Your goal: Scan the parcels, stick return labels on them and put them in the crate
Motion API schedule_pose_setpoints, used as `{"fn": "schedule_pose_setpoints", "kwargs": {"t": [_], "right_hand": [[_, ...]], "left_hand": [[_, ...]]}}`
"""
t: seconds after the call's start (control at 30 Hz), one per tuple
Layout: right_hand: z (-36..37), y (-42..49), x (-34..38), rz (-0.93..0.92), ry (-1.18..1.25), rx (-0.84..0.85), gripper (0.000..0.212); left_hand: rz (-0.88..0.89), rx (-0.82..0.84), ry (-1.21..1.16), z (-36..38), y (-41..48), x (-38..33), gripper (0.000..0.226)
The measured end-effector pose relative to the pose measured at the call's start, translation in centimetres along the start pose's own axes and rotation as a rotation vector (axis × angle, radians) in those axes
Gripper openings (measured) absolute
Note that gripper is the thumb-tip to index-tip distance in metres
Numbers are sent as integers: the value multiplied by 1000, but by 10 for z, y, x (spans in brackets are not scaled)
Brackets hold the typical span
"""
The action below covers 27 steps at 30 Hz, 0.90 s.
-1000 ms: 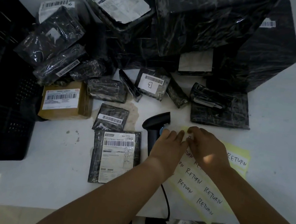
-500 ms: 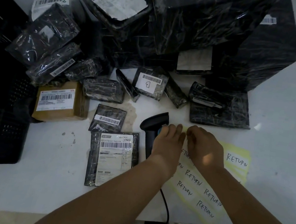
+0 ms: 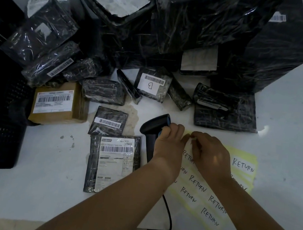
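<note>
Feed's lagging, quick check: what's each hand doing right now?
Left hand: open, pressing down the label sheet.
Right hand: pinching a return label at the sheet's top.

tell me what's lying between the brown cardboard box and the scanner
One small black-wrapped parcel with a barcode strip, lying flat; the head view shows it.

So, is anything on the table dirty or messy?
Yes. A brownish stain marks the white table right beside the small barcoded parcel, and a few dark specks sit further left. The parcels behind lie in a jumbled heap, some tilted on others.
</note>
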State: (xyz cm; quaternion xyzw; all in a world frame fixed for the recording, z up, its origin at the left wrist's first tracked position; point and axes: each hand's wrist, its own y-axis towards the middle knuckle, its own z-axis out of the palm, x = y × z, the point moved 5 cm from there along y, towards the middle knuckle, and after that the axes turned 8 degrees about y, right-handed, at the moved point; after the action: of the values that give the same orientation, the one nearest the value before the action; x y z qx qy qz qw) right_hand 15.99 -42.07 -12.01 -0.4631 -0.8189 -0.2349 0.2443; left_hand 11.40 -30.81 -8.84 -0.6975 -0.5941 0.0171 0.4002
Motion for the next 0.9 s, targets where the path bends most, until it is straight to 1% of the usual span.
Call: {"fn": "schedule_pose_setpoints", "kwargs": {"t": [0.1, 0.17, 0.27, 0.4, 0.5, 0.67, 0.7, 0.77, 0.9], "right_hand": [[1, 0, -1, -5, -12, 4, 19], [1, 1, -1, 2, -25, 14, 18], [1, 1, 0, 18, -45, 33, 11], [0, 2, 0, 37, -27, -3, 18], [-1, 2, 1, 33, -23, 14, 16], [1, 7, 0, 79, -40, 106, 6], [1, 7, -1, 77, -33, 104, 4], [-1, 6, 0, 63, -4, 84, 11], [-2, 6, -1, 72, 26, 63, 7]], "left_hand": [[-4, 1, 4, 1, 1, 0, 115], [-7, -5, 20, 0, 1, 0, 115], [-5, 2, 50, -1, -1, -1, 108], [-19, -5, 72, -1, 0, -3, 93], [-13, -10, 90, -1, 1, -5, 90], [2, -20, 103, -3, 0, -5, 97], [2, -24, 101, -3, 0, -5, 98], [-5, -29, 87, -4, 0, -4, 97], [-2, -11, 66, -3, -2, -3, 104]]}}
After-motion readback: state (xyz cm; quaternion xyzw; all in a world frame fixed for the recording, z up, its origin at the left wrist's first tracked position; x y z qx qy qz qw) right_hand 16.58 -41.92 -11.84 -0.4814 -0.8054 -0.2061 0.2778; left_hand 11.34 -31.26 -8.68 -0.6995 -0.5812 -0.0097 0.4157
